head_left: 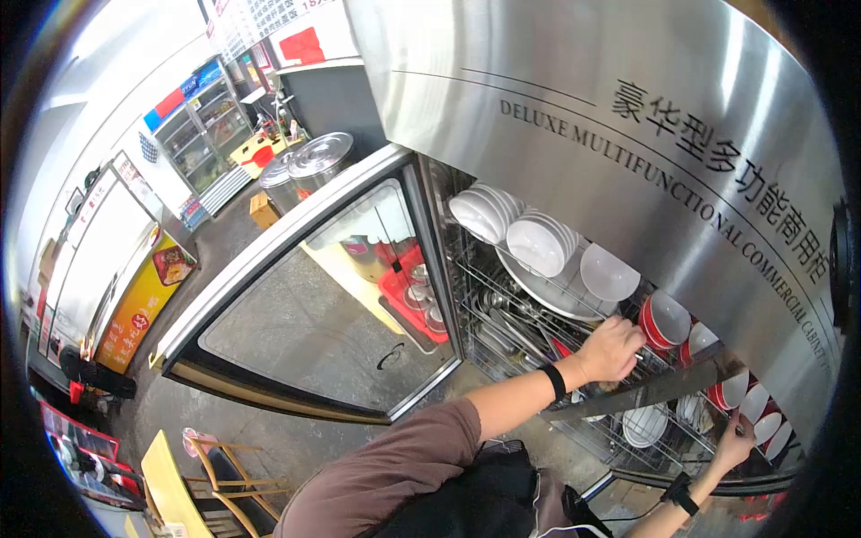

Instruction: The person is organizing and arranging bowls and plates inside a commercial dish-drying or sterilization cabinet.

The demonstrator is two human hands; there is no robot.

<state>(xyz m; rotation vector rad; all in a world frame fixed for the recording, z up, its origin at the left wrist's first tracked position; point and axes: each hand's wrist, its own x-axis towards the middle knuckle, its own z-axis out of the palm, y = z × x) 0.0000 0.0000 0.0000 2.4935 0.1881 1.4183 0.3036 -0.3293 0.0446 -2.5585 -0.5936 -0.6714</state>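
Inside the steel dish cabinet (574,108), my left hand (614,351) is closed with curled fingers at the front of the middle wire rack. What it grips, if anything, is hidden. Just right of it stand red-and-white bowls (666,318), and a large white oval plate (547,291) lies behind. Lower and to the right, my right hand (735,442) has its fingers bent against a red-and-white bowl (731,390) among several stacked on their sides. Metal utensils (507,327) lie left of my left hand.
The cabinet's glass door (332,305) swings out to the left. White bowls (543,242) fill the upper rack; white plates (644,426) stand below. A wooden chair (229,484) and yellow table (175,484) are at lower left, large metal pots (318,160) beyond the door.
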